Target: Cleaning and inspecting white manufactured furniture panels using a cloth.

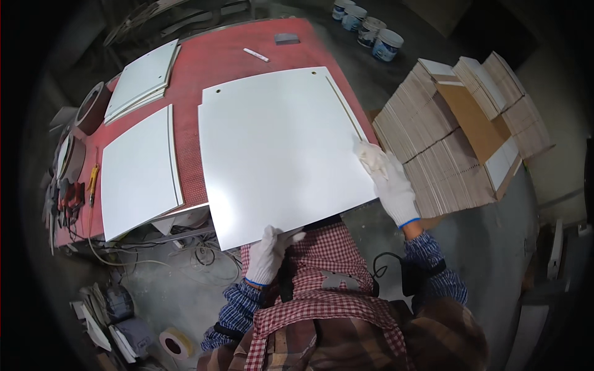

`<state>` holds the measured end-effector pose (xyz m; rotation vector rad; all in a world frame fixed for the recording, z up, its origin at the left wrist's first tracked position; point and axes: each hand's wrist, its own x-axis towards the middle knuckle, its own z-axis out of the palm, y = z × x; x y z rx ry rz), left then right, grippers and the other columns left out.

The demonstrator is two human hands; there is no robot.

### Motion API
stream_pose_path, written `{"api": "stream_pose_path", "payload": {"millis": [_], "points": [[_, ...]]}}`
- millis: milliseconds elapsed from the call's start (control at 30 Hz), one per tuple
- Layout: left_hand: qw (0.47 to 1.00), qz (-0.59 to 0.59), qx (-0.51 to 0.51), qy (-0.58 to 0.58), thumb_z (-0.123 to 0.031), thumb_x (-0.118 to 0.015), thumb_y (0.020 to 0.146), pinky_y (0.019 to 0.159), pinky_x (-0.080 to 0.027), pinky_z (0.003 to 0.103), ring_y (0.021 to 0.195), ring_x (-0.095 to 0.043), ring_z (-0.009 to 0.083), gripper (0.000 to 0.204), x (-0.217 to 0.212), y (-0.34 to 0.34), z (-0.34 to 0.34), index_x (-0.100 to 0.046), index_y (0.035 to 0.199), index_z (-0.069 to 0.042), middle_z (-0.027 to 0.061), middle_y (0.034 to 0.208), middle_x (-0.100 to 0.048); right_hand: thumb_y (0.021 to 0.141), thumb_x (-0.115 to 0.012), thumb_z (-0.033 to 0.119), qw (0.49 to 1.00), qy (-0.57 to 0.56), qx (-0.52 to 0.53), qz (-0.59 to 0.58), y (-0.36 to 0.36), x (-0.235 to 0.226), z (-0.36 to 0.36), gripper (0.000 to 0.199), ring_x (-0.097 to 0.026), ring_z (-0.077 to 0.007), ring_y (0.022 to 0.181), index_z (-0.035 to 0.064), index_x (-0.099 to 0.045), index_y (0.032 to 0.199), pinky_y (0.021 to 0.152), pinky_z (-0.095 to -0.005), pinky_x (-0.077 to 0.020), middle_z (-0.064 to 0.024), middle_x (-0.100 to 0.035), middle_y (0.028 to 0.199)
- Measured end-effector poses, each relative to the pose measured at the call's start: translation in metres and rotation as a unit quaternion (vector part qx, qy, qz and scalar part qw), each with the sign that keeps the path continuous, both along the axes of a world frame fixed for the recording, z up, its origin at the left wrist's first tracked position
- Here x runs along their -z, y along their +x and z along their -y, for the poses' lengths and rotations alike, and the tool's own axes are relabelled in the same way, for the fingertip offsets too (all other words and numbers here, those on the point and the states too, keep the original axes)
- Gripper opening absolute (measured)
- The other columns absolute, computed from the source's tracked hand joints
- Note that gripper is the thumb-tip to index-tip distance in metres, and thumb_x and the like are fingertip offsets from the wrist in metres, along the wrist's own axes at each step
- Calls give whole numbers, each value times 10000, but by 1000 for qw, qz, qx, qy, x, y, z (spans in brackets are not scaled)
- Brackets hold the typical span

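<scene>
A large white panel [278,148] with two small holes near its far corners lies on the red-topped table, its near edge jutting toward me. My left hand [266,255], in a white knit glove, is closed at that near edge, the fingers partly hidden. At the panel's right edge, my gloved right hand [396,191] is closed on a crumpled white cloth [372,158] pressed against the edge. A thin groove or strip runs along this side.
More white panels [139,173] lie left on the red table [247,43], with a stack [145,77] behind. A yellow-handled tool [93,184] and tape rolls line the left edge. Stacked boards [433,142] stand right; buckets [387,46] sit beyond. Cables [204,253] trail below.
</scene>
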<state>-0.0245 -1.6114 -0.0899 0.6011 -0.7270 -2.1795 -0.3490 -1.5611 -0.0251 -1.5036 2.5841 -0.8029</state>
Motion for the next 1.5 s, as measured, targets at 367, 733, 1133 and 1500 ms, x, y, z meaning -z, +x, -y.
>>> {"api": "stream_pose_path", "payload": {"millis": [367,733,1133,1500], "points": [[989,68,-129,17,-225,-683,979,899,-600,437,1047,-668,239,439,-57,28,6,-544,1297,44,141,1208,-633,1090,-450,266,742,-201,-6,640,81,-23,-78,404,-737,-284,875,-23,-484,1371,690,-339,-640,-190,-676,1136],[930,-114,-348,40,7,-581,972,949,-599,358,1063,-697,247,327,-73,84,47,-542,1288,79,155,1198,-671,1072,-408,208,661,-176,-92,723,132,-27,-47,426,-663,-318,1056,8,-387,1448,893,-441,-593,-176,-600,1226],[869,-44,-489,-66,15,-570,988,898,-647,386,1084,-693,249,222,-24,257,125,-569,1207,55,147,1169,-658,1083,-417,217,621,-115,-108,768,138,-20,-21,500,-633,-351,1196,14,-303,1526,983,-499,-568,-202,-546,1376],[865,-47,-498,-45,-53,-595,1002,794,-682,432,1057,-710,294,221,39,298,199,-574,1208,25,153,1179,-664,1090,-392,201,610,-122,-67,780,138,-26,-24,466,-633,-356,1200,20,-313,1512,977,-510,-580,-198,-541,1372]]}}
